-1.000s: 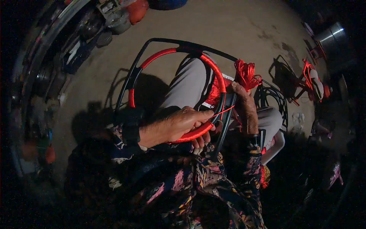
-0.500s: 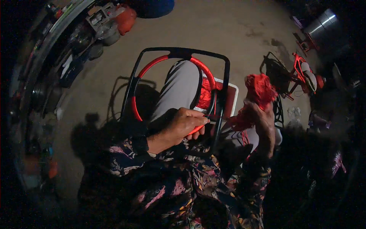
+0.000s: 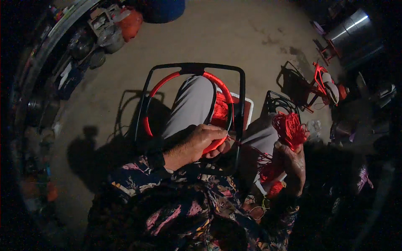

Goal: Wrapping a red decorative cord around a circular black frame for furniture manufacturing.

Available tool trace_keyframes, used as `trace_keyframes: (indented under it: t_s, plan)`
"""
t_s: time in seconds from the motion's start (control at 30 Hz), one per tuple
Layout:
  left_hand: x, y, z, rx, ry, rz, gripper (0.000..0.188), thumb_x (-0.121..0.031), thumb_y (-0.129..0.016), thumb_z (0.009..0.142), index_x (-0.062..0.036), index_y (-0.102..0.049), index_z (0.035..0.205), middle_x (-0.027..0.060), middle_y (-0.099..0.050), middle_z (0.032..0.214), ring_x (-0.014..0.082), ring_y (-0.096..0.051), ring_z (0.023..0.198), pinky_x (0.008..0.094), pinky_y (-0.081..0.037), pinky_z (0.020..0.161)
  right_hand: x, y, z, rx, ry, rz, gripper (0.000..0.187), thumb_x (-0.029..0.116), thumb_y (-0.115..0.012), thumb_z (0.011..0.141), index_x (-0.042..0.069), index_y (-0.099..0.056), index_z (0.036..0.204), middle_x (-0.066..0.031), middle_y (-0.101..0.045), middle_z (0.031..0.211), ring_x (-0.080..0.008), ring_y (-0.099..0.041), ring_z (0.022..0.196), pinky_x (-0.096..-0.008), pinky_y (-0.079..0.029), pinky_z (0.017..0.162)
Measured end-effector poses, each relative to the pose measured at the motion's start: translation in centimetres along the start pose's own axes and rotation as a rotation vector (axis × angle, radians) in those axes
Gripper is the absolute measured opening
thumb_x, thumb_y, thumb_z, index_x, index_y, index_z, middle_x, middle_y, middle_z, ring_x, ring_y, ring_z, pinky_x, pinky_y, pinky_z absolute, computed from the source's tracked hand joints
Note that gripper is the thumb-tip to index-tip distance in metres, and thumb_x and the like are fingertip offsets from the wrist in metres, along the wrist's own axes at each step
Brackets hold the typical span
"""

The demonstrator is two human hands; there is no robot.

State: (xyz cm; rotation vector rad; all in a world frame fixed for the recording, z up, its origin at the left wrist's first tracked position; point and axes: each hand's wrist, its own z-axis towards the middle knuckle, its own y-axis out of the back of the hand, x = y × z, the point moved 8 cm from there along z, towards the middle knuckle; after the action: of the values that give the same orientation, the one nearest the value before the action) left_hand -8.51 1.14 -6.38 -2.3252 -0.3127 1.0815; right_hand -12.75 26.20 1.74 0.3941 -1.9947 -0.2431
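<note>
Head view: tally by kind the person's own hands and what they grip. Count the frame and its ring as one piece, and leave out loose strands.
Hands: 2 (left hand, right hand)
Black frame with red-wrapped ring: 1, gripped by the left
Red cord bundle: 1, gripped by the right
Total: 4

Red-wrapped ring [image 3: 222, 85]: 6 o'clock arc hidden behind left hand [image 3: 203, 140] | blue tub [image 3: 164, 10], 11 o'clock: cut off above
</note>
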Motion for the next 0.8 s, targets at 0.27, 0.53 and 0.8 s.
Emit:
trace_keyframes:
  t_s: [0.27,0.53,0.8]
  plan:
    - [-2.3,0.0,-1.7,-0.146,-0.106,0.090,0.023,-0.024,-0.059,0.088,-0.0033,-0.061,0.080,0.0038,-0.057,0.060,0.0092,-0.048,0.042,0.0221,-0.033,0.037,2.0,3.6,-3.1,-0.124,0.221,0.159,0.046,0.014,-0.072,0.080,0.005,-0.053,0.121,-0.0065,-0.062,0.106,-0.0154,-0.060,0.089,-0.0297,-0.048,0.079]
    - [-5.0,1.5,-3.2,-0.343,-0.418,0.254,0.025,-0.027,-0.059,0.089,-0.0053,-0.060,0.075,0.0001,-0.056,0.061,0.0061,-0.048,0.044,0.0220,-0.033,0.038,3.2,0.2,-5.0,0.134,0.107,-0.001,0.050,0.009,-0.066,0.084,0.005,-0.047,0.130,-0.0076,-0.058,0.117,-0.0156,-0.057,0.101,-0.0316,-0.043,0.092]
    - [-5.1,2.7,-2.6,-0.476,-0.574,0.391,0.026,-0.024,-0.059,0.089,-0.0053,-0.059,0.071,-0.0008,-0.055,0.059,0.0051,-0.047,0.046,0.0220,-0.034,0.041,2.9,-6.3,-9.0,0.413,0.107,-0.108,0.043,0.014,-0.056,0.091,0.000,-0.047,0.130,-0.0118,-0.058,0.113,-0.0237,-0.056,0.099,-0.0343,-0.045,0.086]
